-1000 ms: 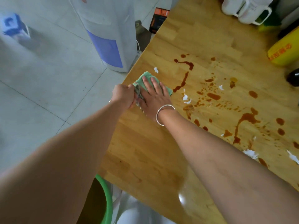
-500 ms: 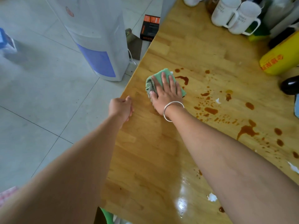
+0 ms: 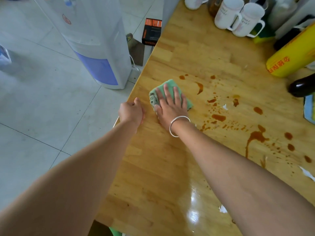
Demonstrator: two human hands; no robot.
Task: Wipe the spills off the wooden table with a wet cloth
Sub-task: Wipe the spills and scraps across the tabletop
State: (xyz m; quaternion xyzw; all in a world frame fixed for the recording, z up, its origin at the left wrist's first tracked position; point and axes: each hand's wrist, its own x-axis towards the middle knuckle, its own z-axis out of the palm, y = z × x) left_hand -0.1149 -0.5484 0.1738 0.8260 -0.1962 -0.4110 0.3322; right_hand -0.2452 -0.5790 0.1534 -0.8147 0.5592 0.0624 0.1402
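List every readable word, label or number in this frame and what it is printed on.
"ever", the tail of a partly hidden word: on each of the two white mugs.
Red characters on the yellow roll: too blurred to read.
Orange and black box on the floor: print too small.
Water dispenser red sticker: unreadable.

Cloth (image 3: 170,86) lies under the right hand's fingers (image 3: 176,96), on the table (image 3: 187,53). Spills (image 3: 219,117) lie right of the fingers; left hand (image 3: 131,113) rests left, at the table edge.
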